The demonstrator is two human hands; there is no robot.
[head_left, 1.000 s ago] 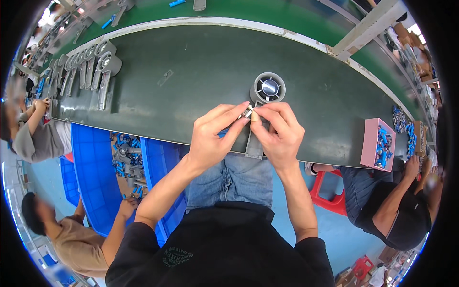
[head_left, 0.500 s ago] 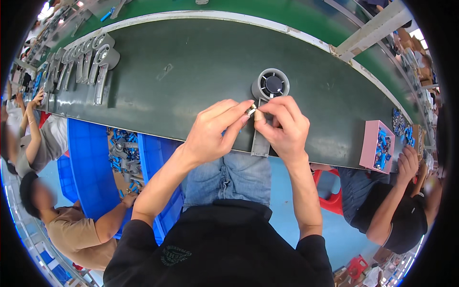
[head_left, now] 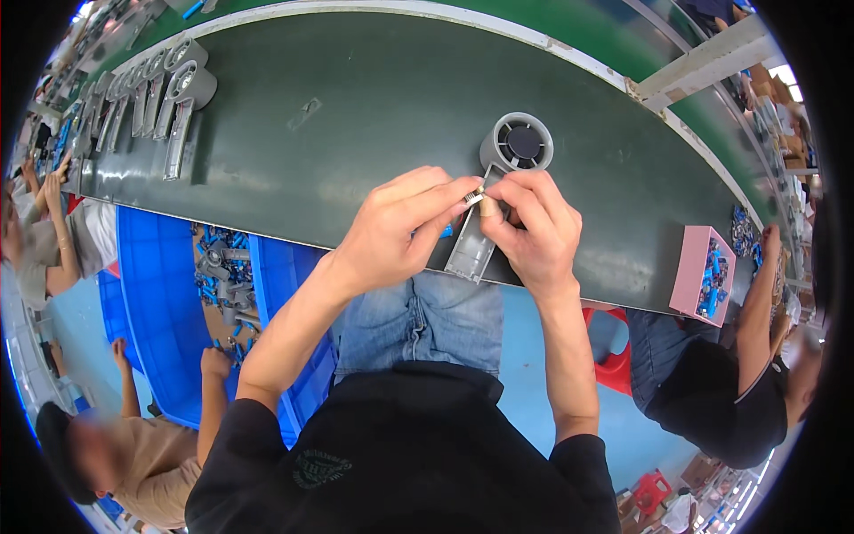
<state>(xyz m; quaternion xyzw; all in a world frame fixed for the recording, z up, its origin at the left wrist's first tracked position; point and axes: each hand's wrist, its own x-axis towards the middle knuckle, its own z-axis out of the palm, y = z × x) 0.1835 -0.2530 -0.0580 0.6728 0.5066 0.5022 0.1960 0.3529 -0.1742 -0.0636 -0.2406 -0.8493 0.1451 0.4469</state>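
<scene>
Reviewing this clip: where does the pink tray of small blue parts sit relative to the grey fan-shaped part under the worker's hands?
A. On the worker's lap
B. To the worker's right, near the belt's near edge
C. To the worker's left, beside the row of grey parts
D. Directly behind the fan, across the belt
B: the pink tray lies to the right of the grey fan-shaped part, at the near edge of the dark belt.
</scene>
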